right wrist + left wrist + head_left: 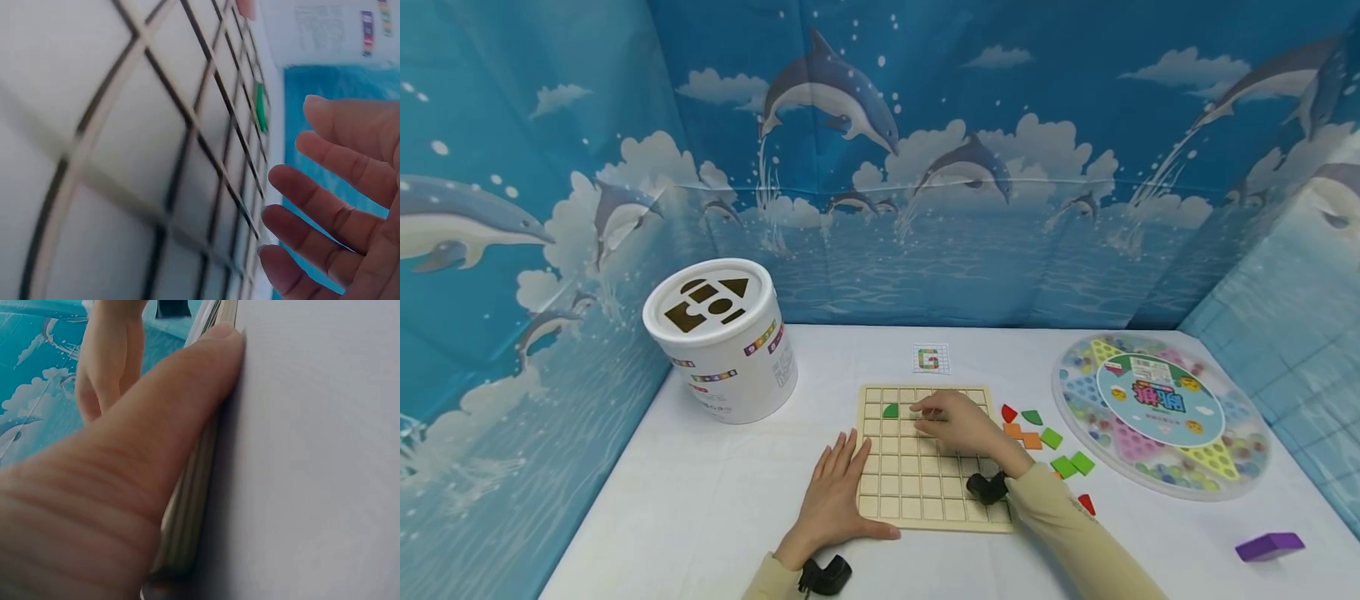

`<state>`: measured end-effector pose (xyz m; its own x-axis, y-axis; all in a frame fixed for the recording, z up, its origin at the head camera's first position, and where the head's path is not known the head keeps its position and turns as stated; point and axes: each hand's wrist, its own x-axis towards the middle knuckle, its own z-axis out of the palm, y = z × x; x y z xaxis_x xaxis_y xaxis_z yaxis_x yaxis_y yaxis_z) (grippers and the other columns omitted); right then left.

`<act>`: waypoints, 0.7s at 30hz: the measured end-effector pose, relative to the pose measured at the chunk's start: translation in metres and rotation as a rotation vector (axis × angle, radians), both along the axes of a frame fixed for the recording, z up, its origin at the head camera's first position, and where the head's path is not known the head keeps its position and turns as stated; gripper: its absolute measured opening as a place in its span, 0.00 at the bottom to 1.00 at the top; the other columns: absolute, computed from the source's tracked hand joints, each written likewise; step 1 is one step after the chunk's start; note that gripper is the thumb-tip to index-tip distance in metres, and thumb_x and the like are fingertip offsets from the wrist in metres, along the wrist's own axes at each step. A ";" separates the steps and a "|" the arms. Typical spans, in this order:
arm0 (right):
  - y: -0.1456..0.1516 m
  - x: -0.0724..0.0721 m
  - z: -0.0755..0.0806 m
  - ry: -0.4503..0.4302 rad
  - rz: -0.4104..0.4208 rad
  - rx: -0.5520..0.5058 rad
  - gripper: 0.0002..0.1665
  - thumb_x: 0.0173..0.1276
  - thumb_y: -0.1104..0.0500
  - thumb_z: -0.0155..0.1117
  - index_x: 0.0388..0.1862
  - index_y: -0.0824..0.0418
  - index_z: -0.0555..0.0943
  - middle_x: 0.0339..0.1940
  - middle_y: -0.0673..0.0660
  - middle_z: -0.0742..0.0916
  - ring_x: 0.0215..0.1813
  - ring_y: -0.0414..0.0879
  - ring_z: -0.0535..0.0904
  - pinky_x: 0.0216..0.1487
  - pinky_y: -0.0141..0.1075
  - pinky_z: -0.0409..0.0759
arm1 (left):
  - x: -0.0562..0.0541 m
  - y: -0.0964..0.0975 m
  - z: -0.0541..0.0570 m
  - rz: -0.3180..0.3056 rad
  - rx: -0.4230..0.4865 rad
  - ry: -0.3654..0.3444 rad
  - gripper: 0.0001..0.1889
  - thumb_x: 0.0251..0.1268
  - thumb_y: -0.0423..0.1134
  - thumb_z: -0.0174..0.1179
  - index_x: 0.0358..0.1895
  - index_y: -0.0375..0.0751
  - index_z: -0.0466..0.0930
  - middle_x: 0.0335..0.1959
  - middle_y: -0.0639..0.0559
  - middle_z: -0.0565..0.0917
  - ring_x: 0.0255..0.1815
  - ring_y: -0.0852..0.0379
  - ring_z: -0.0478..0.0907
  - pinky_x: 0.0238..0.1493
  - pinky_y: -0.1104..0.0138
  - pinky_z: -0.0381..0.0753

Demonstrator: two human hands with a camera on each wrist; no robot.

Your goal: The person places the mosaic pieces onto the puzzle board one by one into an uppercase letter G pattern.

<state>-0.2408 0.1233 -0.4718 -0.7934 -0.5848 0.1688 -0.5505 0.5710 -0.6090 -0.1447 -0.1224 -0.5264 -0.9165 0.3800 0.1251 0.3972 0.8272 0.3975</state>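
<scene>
A wooden grid board (912, 487) lies flat, with a green quarter-round piece (891, 411) in one of its upper-left cells. My left hand (835, 496) rests at the board's lower-left corner, fingers spread along the left side. Its thumb (187, 375) lies against the near edge in the left wrist view. Over the upper right of the grid hovers my right hand (958, 421), just right of the green piece. Seen from the right wrist, its fingers (312, 194) are loosely bent, with nothing between them.
Loose red, orange and green pieces (1032, 440) lie right of the board, some near the right sleeve. Behind it is a small pattern card (931, 358). A white bucket (722, 358) stands left, a round game box (1161, 408) right, a purple block (1270, 547) front right.
</scene>
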 end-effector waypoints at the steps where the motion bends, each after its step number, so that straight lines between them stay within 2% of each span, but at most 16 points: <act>1: 0.006 0.003 0.001 0.003 -0.014 -0.011 0.17 0.67 0.57 0.63 0.51 0.64 0.82 0.42 0.55 0.84 0.42 0.49 0.79 0.43 0.44 0.78 | 0.000 0.000 0.000 0.000 0.002 -0.001 0.68 0.30 0.78 0.64 0.75 0.38 0.51 0.75 0.39 0.47 0.75 0.43 0.39 0.70 0.50 0.41; 4: 0.027 0.011 0.007 0.025 -0.067 -0.039 0.17 0.67 0.57 0.63 0.51 0.63 0.82 0.46 0.57 0.84 0.44 0.49 0.79 0.43 0.43 0.78 | 0.001 0.002 -0.002 -0.001 0.005 0.005 0.68 0.30 0.78 0.64 0.74 0.38 0.51 0.75 0.39 0.48 0.75 0.43 0.39 0.70 0.50 0.41; 7: 0.050 0.019 0.013 0.061 -0.129 -0.058 0.15 0.67 0.58 0.64 0.50 0.63 0.83 0.47 0.56 0.84 0.42 0.47 0.79 0.38 0.41 0.77 | 0.001 0.003 -0.003 -0.003 0.009 0.005 0.68 0.29 0.77 0.65 0.74 0.38 0.51 0.75 0.39 0.48 0.75 0.43 0.39 0.70 0.51 0.40; 11: 0.080 0.029 0.019 0.085 -0.233 -0.063 0.14 0.66 0.58 0.65 0.48 0.63 0.84 0.41 0.54 0.85 0.36 0.44 0.79 0.28 0.35 0.77 | 0.002 0.004 -0.003 -0.009 0.025 0.001 0.68 0.29 0.77 0.65 0.74 0.37 0.51 0.75 0.38 0.48 0.75 0.43 0.39 0.70 0.50 0.40; 15: 0.106 0.038 0.024 0.062 -0.332 -0.056 0.13 0.66 0.60 0.64 0.48 0.63 0.84 0.36 0.53 0.85 0.32 0.46 0.79 0.20 0.34 0.74 | 0.002 0.003 -0.003 -0.017 0.040 -0.001 0.68 0.30 0.78 0.64 0.74 0.37 0.51 0.75 0.38 0.47 0.75 0.43 0.39 0.70 0.49 0.41; 21: 0.126 0.048 0.020 0.068 -0.402 -0.009 0.13 0.64 0.61 0.66 0.46 0.64 0.85 0.37 0.55 0.86 0.35 0.48 0.78 0.24 0.33 0.75 | -0.001 0.000 -0.001 -0.014 0.039 0.006 0.68 0.29 0.78 0.64 0.74 0.38 0.52 0.75 0.39 0.48 0.75 0.44 0.39 0.70 0.51 0.40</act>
<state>-0.1924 0.2492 -0.4514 -0.9454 -0.2287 0.2321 -0.3235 0.7434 -0.5853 -0.1458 -0.1222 -0.5275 -0.9102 0.3879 0.1455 0.4114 0.8052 0.4270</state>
